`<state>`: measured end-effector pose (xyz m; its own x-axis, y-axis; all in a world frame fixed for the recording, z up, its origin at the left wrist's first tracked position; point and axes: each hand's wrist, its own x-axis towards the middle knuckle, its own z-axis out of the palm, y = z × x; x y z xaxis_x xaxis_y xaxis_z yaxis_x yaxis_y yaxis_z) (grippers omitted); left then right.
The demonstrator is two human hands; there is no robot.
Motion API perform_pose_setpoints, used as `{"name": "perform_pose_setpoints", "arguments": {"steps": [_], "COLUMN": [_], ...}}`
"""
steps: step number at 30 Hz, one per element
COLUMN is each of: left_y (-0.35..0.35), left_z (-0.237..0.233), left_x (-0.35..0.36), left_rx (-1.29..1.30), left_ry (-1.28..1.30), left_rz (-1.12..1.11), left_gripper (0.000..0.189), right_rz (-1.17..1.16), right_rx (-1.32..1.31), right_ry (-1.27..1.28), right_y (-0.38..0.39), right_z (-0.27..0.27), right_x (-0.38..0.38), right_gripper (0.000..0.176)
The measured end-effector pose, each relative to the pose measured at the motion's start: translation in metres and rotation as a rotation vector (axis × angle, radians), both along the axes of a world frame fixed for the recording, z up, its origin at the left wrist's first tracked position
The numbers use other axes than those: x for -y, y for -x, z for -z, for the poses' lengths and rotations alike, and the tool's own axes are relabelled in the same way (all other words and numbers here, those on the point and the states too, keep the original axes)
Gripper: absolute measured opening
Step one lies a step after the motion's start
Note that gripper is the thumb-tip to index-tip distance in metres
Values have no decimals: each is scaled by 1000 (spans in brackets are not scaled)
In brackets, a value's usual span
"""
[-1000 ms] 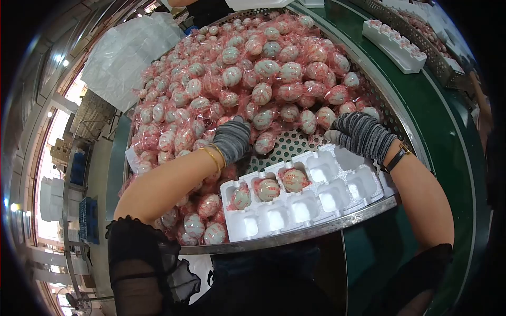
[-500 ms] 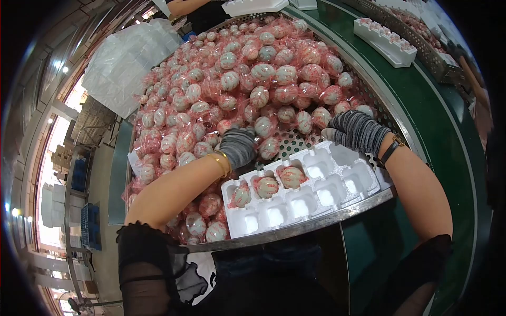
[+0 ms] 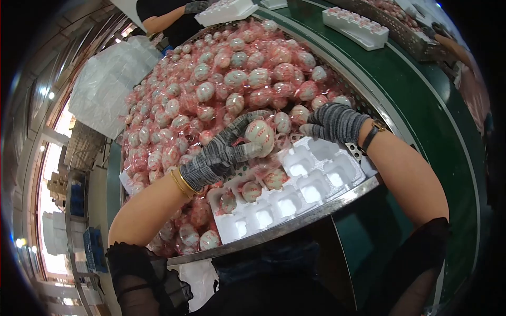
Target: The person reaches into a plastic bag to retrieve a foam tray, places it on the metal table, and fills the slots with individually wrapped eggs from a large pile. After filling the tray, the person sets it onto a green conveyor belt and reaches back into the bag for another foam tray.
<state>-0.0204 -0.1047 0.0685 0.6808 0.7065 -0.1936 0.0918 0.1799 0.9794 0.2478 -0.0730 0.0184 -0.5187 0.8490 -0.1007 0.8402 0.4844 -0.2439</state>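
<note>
My left hand, in a grey striped glove, has its fingers and thumb around a pale, plastic-wrapped egg with red print. It is raised over the back edge of a white foam tray. Three wrapped eggs, one of them the egg, sit in the tray's back row at the left end. My gloved right hand is beside the tray's far right corner, close to another wrapped egg. Its fingers curl downward, and whatever they hold is hidden.
A big heap of wrapped eggs fills the perforated metal table. Clear plastic bags lie at the left. To the right runs a green conveyor with a filled foam tray. Another person's gloved hand is at the top.
My left hand has come up from the heap with a wrapped egg in it. My right hand stays by the tray's far right corner. The view has shifted slightly.
</note>
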Motion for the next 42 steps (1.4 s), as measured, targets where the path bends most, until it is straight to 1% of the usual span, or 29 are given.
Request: {"name": "perform_pose_setpoints", "arguments": {"steps": [2, 3, 4, 5, 6, 7, 8, 10, 11, 13, 15, 16, 17, 20, 22, 24, 26, 27, 29, 31, 33, 36, 37, 39, 41, 42], "left_y": [-12, -15, -18, -23, -28, -33, -39, -47, -48, -47, -45, -45, -50, -60, -61, -59, -62, -64, -66, -66, -65, -63, -62, -59, -55, -58], "left_z": [6, 15, 23, 28, 31, 34, 40, 53, 53, 59, 69, 73, 61, 49, 28, 30, 30, 28, 22, 15, 12, 5, 1, 16, 22, 7], "left_x": [2, 1, 0, 1, 2, 4, 5, 4, 5, -5, -10, -13, -1, 9, 19, 10, 2, -2, -10, -17, -22, -24, -22, -31, -35, -28], "left_rx": [116, 63, 69, 76, 82, 105, 74, 13, -20, -103, -173, -206, -208, -204, -596, -560, -525, -508, -465, -415, -428, -547, -627, -452, -459, -557], "left_ry": [83, -91, -133, -175, -217, -116, -188, -334, -337, -177, -380, -483, -680, -131, -804, -737, -521, -341, -185, -225, -365, -730, -856, -552, -437, -472], "left_rz": [-18, -33, -25, -21, -16, -66, -94, -147, -126, -70, -15, 4, 4, -95, 111, 201, 260, 272, 311, 380, 445, 517, 515, 479, 485, 510], "left_gripper": [71, 63, 62, 61, 60, 58, 58, 57, 55, 51, 44, 43, 44, 47, 52, 43, 38, 38, 41, 47, 49, 49, 42, 39, 36, 34], "right_rz": [-115, -175, -238, -193, -168, -142, -116, -84, -64, -63, -67, -82, -100, -142, -130, -84, -105, -119, -106, -108, -132, -73, -96, -139, -183, -206], "right_rx": [163, 248, 333, 411, 318, 225, 133, 137, 140, 108, 76, 87, 98, 148, 159, 148, 134, 125, 83, 68, 88, 75, 59, 27, 46, 55], "right_ry": [-23, -11, 2, 21, 3, -14, -30, -16, -9, -23, -42, -12, 17, 40, 43, 60, -29, -74, -56, -49, -53, -31, -25, -9, -48, -68], "right_y": [-3, -4, -2, 1, 1, -1, -1, 1, 1, -2, -1, -2, -2, 1, 2, 3, 1, 1, 0, -1, -1, 0, 0, -1, -3, -3], "right_z": [-1, -2, -3, -9, -8, -6, -7, -11, -13, -5, -1, -1, -5, -8, -8, -3, 3, 5, 3, 2, 3, 1, -1, -5, 3, 1], "right_x": [-1, -4, -5, -3, -2, -1, 1, 4, 5, 3, 0, 0, 0, 2, 2, -1, -3, -3, 0, 1, -1, 1, 2, 3, 2, 2], "right_gripper": [39, 38, 41, 40, 36, 35, 37, 38, 38, 39, 40, 39, 39, 39, 38, 37, 38, 41, 41, 42, 43, 43, 42, 42, 41, 41]}}
